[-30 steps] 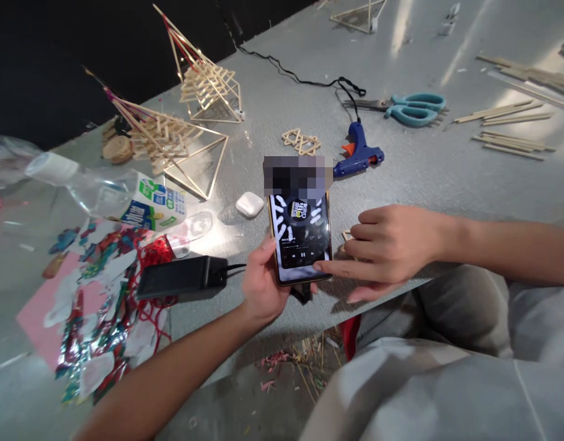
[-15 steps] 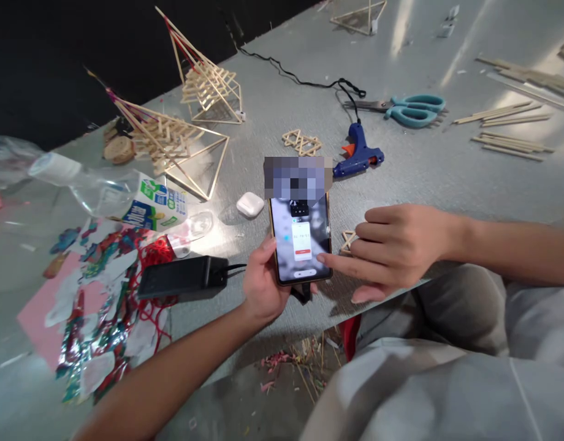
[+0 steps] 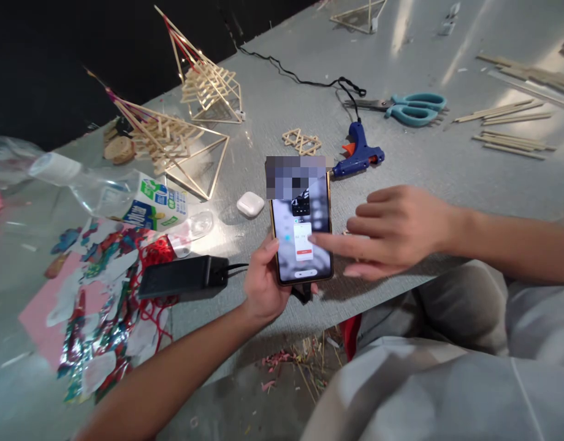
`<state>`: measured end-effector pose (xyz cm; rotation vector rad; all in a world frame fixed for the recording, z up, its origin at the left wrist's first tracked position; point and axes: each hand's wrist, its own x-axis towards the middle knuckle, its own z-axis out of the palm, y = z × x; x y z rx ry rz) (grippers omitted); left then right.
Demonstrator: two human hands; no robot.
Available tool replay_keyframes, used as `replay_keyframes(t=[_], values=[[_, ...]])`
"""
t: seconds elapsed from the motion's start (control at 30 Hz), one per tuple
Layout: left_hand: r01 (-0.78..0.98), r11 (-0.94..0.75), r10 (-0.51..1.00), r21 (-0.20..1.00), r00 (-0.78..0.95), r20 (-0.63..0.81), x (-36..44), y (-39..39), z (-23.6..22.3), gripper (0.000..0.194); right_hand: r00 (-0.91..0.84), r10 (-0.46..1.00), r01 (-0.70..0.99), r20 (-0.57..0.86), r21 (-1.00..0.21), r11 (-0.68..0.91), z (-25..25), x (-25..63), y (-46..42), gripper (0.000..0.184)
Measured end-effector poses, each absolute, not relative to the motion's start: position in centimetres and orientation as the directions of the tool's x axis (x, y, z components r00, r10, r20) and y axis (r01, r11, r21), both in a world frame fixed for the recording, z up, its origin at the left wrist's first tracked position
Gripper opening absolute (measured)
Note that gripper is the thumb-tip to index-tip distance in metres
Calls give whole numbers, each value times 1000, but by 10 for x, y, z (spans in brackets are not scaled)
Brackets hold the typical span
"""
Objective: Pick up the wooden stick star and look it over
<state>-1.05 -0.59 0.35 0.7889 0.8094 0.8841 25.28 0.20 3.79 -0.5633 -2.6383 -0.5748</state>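
My left hand [image 3: 267,278] is closed around the lower part of a smartphone [image 3: 304,245], thumb along its left edge. The lit screen shows small app windows, and its top is pixelated. Over the right side of the screen my right hand [image 3: 392,233] reaches in with the index finger stretched out, its tip at or just above the glass; the other fingers are loosely bent and hold nothing. A black cable leaves the phone's bottom end. To the left lies a black power bank [image 3: 183,277] with a cable plugged in. A white earbud case [image 3: 251,204] sits just left of the phone.
Behind the phone are a blue glue gun [image 3: 360,153], scissors [image 3: 415,110] and a small stick lattice [image 3: 302,142]. Wooden stick frames [image 3: 208,92], a plastic bottle [image 3: 107,193] and red string [image 3: 157,251] occupy the left. Thin sticks [image 3: 516,144] lie at right.
My right hand has moved slightly up and left, bringing the index fingertip from the phone's right edge onto the small white window. The windows on the screen have shifted slightly. My left hand stays put.
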Motion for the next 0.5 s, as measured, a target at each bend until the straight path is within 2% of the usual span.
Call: replay_keyframes(t=[0.07,0.13,0.3,0.5], values=[[-340,395,885,853,390,-254,-9,-6,4,42,-862,171,340,476,295,893,35,251,0,51],[-338,381,891,861,383,-244,-8,-6,5,40,-858,117,283,500,269,920,32,249,-1,49],[-307,383,884,871,394,-250,-7,-5,6,41,-857,105,242,504,215,946,31,249,1,49],[-311,368,897,876,366,-247,-7,-5,6,41,-867,160,270,472,175,947,32,250,4,51]])
